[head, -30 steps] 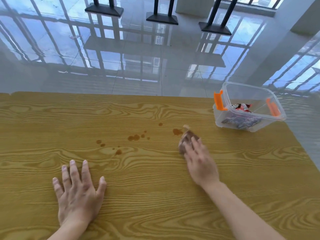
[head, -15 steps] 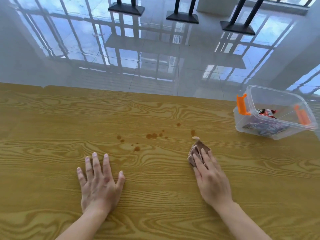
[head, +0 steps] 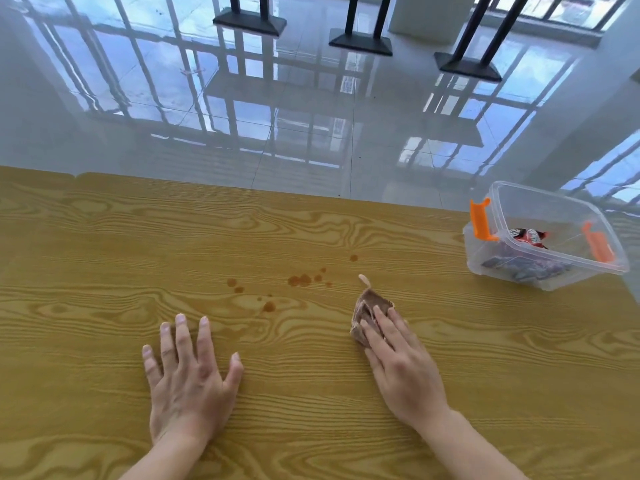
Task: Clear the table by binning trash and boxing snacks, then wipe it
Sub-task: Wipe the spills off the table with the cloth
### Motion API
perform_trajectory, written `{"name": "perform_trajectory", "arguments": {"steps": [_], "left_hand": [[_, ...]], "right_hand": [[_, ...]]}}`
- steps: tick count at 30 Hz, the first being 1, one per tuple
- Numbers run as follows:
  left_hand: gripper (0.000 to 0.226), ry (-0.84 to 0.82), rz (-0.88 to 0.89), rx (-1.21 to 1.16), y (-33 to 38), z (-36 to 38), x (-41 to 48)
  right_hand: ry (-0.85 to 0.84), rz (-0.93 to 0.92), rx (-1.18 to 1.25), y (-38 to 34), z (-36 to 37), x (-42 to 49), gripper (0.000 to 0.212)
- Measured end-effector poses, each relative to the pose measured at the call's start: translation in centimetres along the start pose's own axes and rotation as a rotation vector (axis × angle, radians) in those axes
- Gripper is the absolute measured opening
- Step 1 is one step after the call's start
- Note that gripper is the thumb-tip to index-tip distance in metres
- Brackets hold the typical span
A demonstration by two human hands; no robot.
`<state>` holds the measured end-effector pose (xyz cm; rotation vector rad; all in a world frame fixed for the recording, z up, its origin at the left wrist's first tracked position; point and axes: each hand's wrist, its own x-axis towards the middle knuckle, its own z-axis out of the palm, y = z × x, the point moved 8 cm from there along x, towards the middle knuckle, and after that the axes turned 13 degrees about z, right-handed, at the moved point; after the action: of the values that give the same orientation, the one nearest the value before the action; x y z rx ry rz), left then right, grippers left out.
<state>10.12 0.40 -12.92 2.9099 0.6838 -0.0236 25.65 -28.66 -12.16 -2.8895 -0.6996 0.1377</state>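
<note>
Place: looks like a canteen or café hall, though that is uncertain
Floor [head: 311, 140]: glossy pale tiles mirroring big grid windows
Furniture: wood-grain table [head: 104, 244]; black pedestal table bases [head: 360, 43] standing in a row beyond

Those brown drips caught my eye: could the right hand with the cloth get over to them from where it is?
Probably yes. The right hand presses the cloth flat on the table, and the brown spots lie just to its left with only bare wood between. The left hand rests nearer, out of the path.
</note>
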Motion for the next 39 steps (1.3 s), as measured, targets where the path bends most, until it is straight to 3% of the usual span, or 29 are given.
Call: {"name": "perform_trajectory", "arguments": {"steps": [3, 6, 7, 10, 13, 15, 17, 20, 23, 29, 33, 36, 39], "left_hand": [[0.085, 0.0, 0.0, 0.017, -0.1, 0.1, -0.1], [0.085, 0.006, -0.005, 0.01, 0.0, 0.0, -0.1], [0.085, -0.001, -0.003, 0.008, 0.0, -0.1, -0.1], [0.086, -0.005, -0.002, 0.009, 0.1, -0.2, -0.2], [0.085, -0.007, 0.001, 0.012, 0.0, -0.2, 0.0], [0.085, -0.009, 0.003, 0.01, -0.1, 0.0, 0.0], [0.084, -0.011, 0.007, 0.011, 0.0, 0.0, -0.1], [0.084, 0.013, 0.004, 0.007, 0.0, -0.3, 0.0], [0.085, -0.009, 0.001, 0.004, 0.0, -0.4, -0.1], [0.085, 0.009, 0.005, -0.031, 0.2, -0.7, 0.0], [0.085, -0.007, 0.005, -0.019, 0.3, -0.9, -0.1], [0.087, -0.022, -0.001, -0.015, 0.4, -0.7, -0.1], [0.086, -0.018, -0.006, -0.015, 0.2, -0.6, -0.2]], "right_hand": [[0.081, 0.274, -0.005, 3.2, -2.4, 7.3, 0.049], [0.036, 0.54, 0.073, 4.2, -3.5, 12.4, 0.05], [0.043, 0.505, 0.052, 3.0, -3.2, 12.3, 0.05], [0.081, 0.168, -0.008, -2.8, -0.9, 5.5, 0.05], [-0.004, -0.034, 0.021, -4.1, 0.5, -0.7, 0.047], [0.008, 0.009, 0.028, -2.2, -0.3, 2.7, 0.047], [0.085, 0.181, 0.016, -0.8, -2.1, 8.8, 0.048], [0.006, 0.361, 0.058, -0.9, -2.3, 16.2, 0.049], [0.006, 0.244, 0.056, -2.6, -1.9, 15.5, 0.049], [-0.017, -0.081, 0.026, -3.1, 0.3, 0.7, 0.046], [0.055, 0.171, -0.014, -1.1, -1.8, 9.6, 0.049], [-0.007, 0.382, 0.043, -0.8, -2.7, 16.3, 0.05], [0.051, 0.239, -0.007, -3.8, -2.2, 14.7, 0.051]]}}
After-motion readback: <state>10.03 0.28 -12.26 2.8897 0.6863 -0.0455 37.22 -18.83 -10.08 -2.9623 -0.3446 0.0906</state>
